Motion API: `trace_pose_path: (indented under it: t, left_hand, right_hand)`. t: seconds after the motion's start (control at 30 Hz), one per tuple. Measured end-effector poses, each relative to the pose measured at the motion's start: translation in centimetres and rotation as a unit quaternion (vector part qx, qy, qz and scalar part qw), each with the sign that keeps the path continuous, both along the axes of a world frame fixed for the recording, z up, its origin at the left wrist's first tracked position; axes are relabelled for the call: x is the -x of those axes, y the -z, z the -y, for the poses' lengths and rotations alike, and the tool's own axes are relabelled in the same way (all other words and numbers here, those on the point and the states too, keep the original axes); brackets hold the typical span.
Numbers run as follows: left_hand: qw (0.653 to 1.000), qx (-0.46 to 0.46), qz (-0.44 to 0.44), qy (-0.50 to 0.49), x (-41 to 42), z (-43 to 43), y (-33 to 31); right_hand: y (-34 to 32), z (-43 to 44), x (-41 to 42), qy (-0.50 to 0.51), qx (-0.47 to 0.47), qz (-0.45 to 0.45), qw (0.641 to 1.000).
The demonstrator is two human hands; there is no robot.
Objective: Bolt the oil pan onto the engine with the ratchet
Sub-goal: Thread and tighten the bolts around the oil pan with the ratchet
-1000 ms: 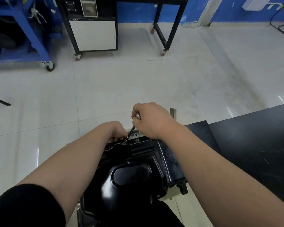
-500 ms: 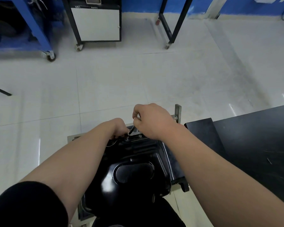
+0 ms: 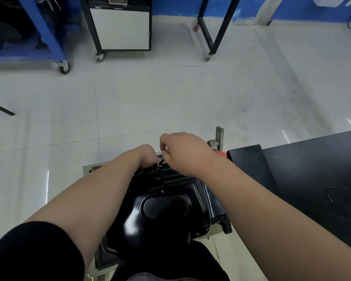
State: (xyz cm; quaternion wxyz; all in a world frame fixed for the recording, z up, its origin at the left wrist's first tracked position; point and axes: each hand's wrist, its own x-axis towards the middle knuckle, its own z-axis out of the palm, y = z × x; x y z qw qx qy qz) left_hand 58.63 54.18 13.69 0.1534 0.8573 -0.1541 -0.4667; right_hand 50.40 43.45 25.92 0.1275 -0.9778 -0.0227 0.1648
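Where the head view looks down past both forearms, the black oil pan (image 3: 166, 209) sits at near centre, glossy, with an oval recess in its upper face. It lies just left of the black tabletop (image 3: 312, 179); whatever it rests on is mostly hidden beneath it.

The right hand (image 3: 186, 153) is over the pan's far edge, its fingers closed around the upper end of the ratchet (image 3: 161, 161), of which only a slim dark shaft shows. The shaft tilts down and to the left, and its tip meets the pan's far rim.

The left hand (image 3: 148, 157) is just left of that tip, fingers curled downward at the rim. Whether they hold anything cannot be told, as they are turned away from the camera.

A grey metal upright (image 3: 219, 136) stands just right of the right hand, with a small red part (image 3: 223, 154) beside its base.

On the pale tiled floor (image 3: 170, 98), far off, stand a blue wheeled cart (image 3: 49, 37) at left and a black-framed cabinet (image 3: 120, 27) with a white door.
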Motion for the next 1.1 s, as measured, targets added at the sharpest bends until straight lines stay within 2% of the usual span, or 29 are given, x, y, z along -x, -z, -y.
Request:
trace_pose_path:
  t: [0.13, 0.3, 0.5, 0.6, 0.67, 0.77, 0.83, 0.93, 1.0, 1.1]
  left_hand:
    - [0.999, 0.039, 0.000, 0.026, 0.0, -0.2, -0.4]
    - [0.997, 0.077, 0.003, 0.012, 0.6, -1.2, -1.2]
    - [0.992, 0.125, 0.032, 0.009, 0.3, -2.7, -0.1]
    - [0.987, 0.138, 0.086, 0.000, 1.0, -3.4, -1.0]
    - [0.979, 0.153, 0.134, -0.008, 1.9, -3.8, -1.9]
    - [0.968, 0.165, 0.188, -0.006, 3.4, -3.8, -2.8]
    - [0.960, 0.157, 0.228, -0.040, 4.1, -3.5, -3.2]
    - [0.945, 0.172, 0.255, -0.106, 5.2, -3.2, -3.4]
    - [0.937, 0.206, 0.247, -0.138, 5.6, -3.2, -3.5]
    - [0.934, 0.228, 0.226, -0.159, 5.4, -3.5, -3.9]
  right_hand:
    - [-0.3, -0.8, -0.2, -0.021, 0.001, -0.027, 0.999]
    - [-0.5, -2.1, -0.6, -0.079, 0.000, 0.006, 0.997]
    - [0.1, -3.1, -0.8, -0.089, 0.115, 0.057, 0.988]
    - [0.2, -3.1, -0.9, -0.041, 0.132, 0.037, 0.990]
    - [0.1, -3.0, -0.9, -0.019, 0.110, 0.031, 0.993]
    - [-0.3, -3.1, -0.7, -0.061, 0.076, 0.019, 0.995]
    - [-0.4, -3.2, -0.7, -0.077, 0.107, 0.030, 0.991]
    - [-0.3, -3.5, -0.8, -0.037, 0.147, 0.035, 0.988]
    - [-0.3, -3.7, -0.6, -0.022, 0.132, 0.027, 0.991]
    - [-1.1, -3.5, -0.6, -0.028, 0.061, -0.011, 0.998]
